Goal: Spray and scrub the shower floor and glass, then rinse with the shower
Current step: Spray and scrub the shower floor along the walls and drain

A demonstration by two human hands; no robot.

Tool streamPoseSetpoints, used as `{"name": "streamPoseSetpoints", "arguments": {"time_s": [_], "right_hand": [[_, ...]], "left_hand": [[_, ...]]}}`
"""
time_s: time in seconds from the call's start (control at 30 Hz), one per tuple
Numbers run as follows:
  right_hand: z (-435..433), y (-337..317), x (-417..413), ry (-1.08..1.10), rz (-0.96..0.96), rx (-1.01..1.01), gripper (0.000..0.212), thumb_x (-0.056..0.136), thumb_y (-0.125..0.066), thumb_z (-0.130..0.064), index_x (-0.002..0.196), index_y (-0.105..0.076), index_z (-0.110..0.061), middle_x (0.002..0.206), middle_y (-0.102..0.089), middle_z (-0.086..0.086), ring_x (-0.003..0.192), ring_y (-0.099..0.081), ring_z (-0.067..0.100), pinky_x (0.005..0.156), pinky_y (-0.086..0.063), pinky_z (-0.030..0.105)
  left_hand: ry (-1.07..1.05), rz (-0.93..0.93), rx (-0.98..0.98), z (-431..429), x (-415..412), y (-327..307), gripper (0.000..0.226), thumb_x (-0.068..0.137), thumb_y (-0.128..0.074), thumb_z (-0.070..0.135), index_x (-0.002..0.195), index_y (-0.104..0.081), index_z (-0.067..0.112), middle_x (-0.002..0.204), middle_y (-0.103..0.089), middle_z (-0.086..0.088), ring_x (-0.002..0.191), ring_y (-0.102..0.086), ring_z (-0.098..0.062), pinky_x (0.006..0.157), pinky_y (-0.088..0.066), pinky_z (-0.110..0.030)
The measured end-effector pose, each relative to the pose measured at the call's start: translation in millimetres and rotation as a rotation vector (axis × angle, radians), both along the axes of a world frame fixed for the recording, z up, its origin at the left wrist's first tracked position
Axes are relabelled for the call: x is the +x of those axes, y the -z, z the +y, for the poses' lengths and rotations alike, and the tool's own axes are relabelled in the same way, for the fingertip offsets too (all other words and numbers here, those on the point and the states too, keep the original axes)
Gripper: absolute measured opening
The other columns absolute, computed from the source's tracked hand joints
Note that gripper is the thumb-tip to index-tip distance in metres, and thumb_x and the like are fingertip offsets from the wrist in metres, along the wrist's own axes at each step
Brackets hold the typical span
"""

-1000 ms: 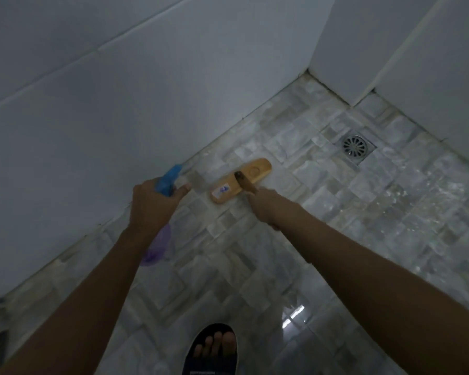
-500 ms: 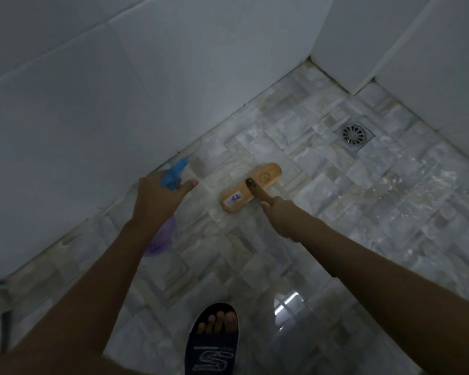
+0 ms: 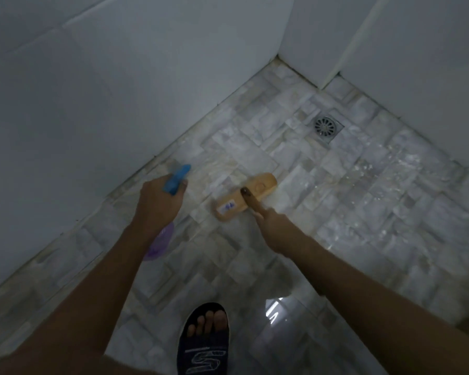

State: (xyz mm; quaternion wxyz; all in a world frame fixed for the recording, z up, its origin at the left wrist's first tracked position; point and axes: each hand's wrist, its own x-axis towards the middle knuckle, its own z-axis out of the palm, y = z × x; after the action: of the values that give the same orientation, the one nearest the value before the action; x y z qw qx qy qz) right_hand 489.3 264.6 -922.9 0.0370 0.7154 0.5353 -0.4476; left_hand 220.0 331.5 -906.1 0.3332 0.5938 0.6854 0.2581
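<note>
My left hand [image 3: 159, 205] grips a spray bottle [image 3: 177, 178] with a blue trigger head; its purple body [image 3: 159, 243] shows below my wrist. The nozzle points at the floor near the left wall. My right hand [image 3: 275, 226] holds the dark handle [image 3: 251, 200] of a wooden scrub brush [image 3: 245, 200], whose head lies flat on the wet marble mosaic shower floor [image 3: 349, 201]. The brush sits right of the bottle. No glass is in view.
White tiled walls [image 3: 92, 104] close the floor on the left and at the back corner. A round metal drain [image 3: 326, 125] sits near the far corner. My foot in a dark slipper [image 3: 203, 342] stands at the bottom centre.
The brush has been drawn back from the left wall toward me and to the right. My left hand with the bottle has stayed near the wall edge.
</note>
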Motion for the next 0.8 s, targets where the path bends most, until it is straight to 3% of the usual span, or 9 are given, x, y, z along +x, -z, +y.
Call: {"name": "streamPoseSetpoints", "arguments": {"time_s": [0.07,0.17,0.3,0.33,0.43,0.5,0.67,0.73,0.8], "right_hand": [[-38.5,4.7,39.7,0.080,-0.075,-0.051,0.056,0.100,-0.030,-0.059,0.124,-0.052,-0.014,0.102,-0.062,0.011,0.085,-0.061,0.024,0.077,-0.050,0.038],[-47.5,1.4,79.9,0.245,-0.149,-0.063,0.054,0.101,-0.030,-0.057,0.118,-0.054,-0.012,0.100,-0.063,0.013,0.085,-0.063,0.027,0.073,-0.055,0.041],[-14.4,-3.2,101.6,0.484,-0.167,-0.073,0.054,0.101,-0.031,-0.056,0.113,-0.053,-0.007,0.103,-0.061,0.018,0.082,-0.064,0.037,0.045,-0.050,0.036],[-14.5,-4.7,100.6,0.497,-0.167,-0.083,0.054,0.102,-0.031,-0.055,0.114,-0.053,-0.007,0.105,-0.061,0.019,0.084,-0.064,0.038,0.047,-0.052,0.038],[-53.8,-9.3,87.5,0.482,-0.108,-0.134,0.050,0.104,-0.032,-0.049,0.119,-0.052,-0.006,0.114,-0.060,0.019,0.095,-0.062,0.034,0.070,-0.052,0.039],[-89.6,-12.2,79.5,0.493,-0.058,-0.158,0.050,0.104,-0.032,-0.050,0.117,-0.051,-0.006,0.113,-0.061,0.019,0.095,-0.063,0.032,0.072,-0.048,0.035],[-62.4,-7.1,86.4,0.606,-0.013,-0.102,0.051,0.105,-0.032,-0.046,0.124,-0.055,-0.005,0.114,-0.062,0.020,0.088,-0.062,0.030,0.070,-0.043,0.028],[-29.3,-12.0,94.0,0.743,0.112,-0.104,0.047,0.105,-0.031,-0.045,0.126,-0.053,-0.009,0.107,-0.061,0.021,0.069,-0.061,0.027,0.059,-0.049,0.027],[-18.7,-18.1,99.4,0.912,0.316,-0.156,0.039,0.104,-0.030,-0.046,0.124,-0.044,-0.015,0.086,-0.058,0.019,0.050,-0.056,0.025,0.044,-0.051,0.031]], "left_hand": [[0.026,-0.031,-0.029,3.4,16.0,-1.3,0.033,0.096,-0.065,0.029,0.066,-0.055,0.020,0.062,-0.061,-0.011,0.058,-0.063,-0.032,0.058,-0.052,-0.041],[0.100,-0.046,-0.057,7.3,42.3,0.3,0.032,0.096,-0.063,0.029,0.067,-0.054,0.019,0.061,-0.060,-0.009,0.059,-0.062,-0.030,0.058,-0.051,-0.041],[0.253,-0.064,-0.114,5.0,82.1,1.8,0.032,0.089,-0.057,0.044,0.075,-0.059,0.015,0.066,-0.064,-0.011,0.064,-0.066,-0.032,0.064,-0.057,-0.049],[0.292,-0.062,-0.119,3.6,92.2,1.6,0.031,0.090,-0.058,0.043,0.076,-0.060,0.014,0.067,-0.064,-0.011,0.064,-0.066,-0.032,0.065,-0.057,-0.049],[0.415,-0.044,-0.091,-0.7,118.2,2.9,0.028,0.092,-0.059,0.033,0.078,-0.061,0.009,0.068,-0.062,-0.011,0.065,-0.061,-0.033,0.066,-0.053,-0.048],[0.480,-0.024,-0.064,-2.8,130.2,7.2,0.019,0.095,-0.061,0.021,0.084,-0.063,0.006,0.073,-0.063,-0.012,0.068,-0.061,-0.034,0.068,-0.054,-0.049],[0.527,-0.050,0.019,-0.2,149.6,8.3,0.024,0.094,-0.066,0.025,0.110,-0.071,0.008,0.089,-0.072,-0.013,0.080,-0.068,-0.031,0.075,-0.055,-0.043],[0.496,-0.061,0.036,4.9,156.4,6.4,0.019,0.091,-0.074,0.025,0.100,-0.073,0.008,0.081,-0.070,-0.012,0.075,-0.067,-0.029,0.071,-0.053,-0.044],[0.493,-0.119,0.105,8.8,167.0,4.8,0.022,0.089,-0.076,0.027,0.083,-0.071,0.007,0.068,-0.065,-0.011,0.063,-0.063,-0.027,0.061,-0.051,-0.045]]}}
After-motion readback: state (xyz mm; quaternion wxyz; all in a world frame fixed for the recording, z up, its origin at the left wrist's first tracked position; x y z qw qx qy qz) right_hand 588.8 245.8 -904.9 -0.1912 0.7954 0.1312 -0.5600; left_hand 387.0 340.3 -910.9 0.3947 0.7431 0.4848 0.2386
